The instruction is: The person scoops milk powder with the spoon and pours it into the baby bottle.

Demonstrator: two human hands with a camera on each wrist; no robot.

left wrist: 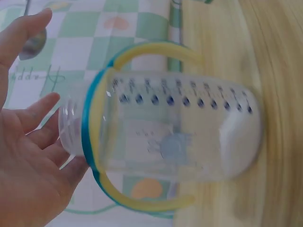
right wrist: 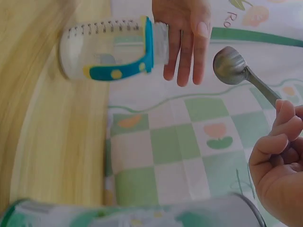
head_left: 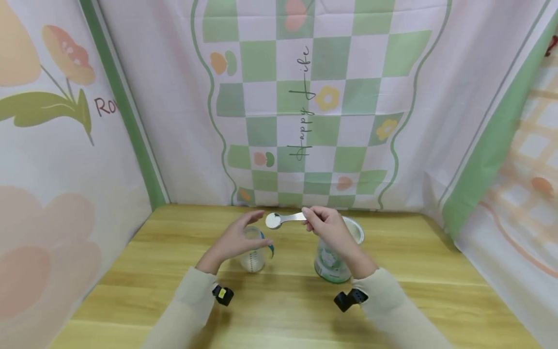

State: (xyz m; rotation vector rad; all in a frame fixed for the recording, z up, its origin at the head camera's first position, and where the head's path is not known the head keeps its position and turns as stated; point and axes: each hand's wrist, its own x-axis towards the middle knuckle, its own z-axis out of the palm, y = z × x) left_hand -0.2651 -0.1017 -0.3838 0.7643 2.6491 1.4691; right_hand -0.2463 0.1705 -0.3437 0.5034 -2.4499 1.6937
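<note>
Sleeves (head_left: 398, 310), right hand (head_left: 333, 232) gripping spoon (head_left: 293, 217), bottle (left wrist: 170, 137)

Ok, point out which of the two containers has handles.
The clear bottle by the left hand: blue-and-yellow handles curve out at its sides. The green-and-white tin near the right hand shows none.

Bright, diffuse light is filling the head view, soft shadows are pooling on the yellow-brown wood-grain table (head_left: 283, 305), wide-angle distortion is stretching the outer edges, both wrist views are looking dimmer and hazier, blur is softening the clear plastic two-handled bottle (left wrist: 165, 125)
</note>
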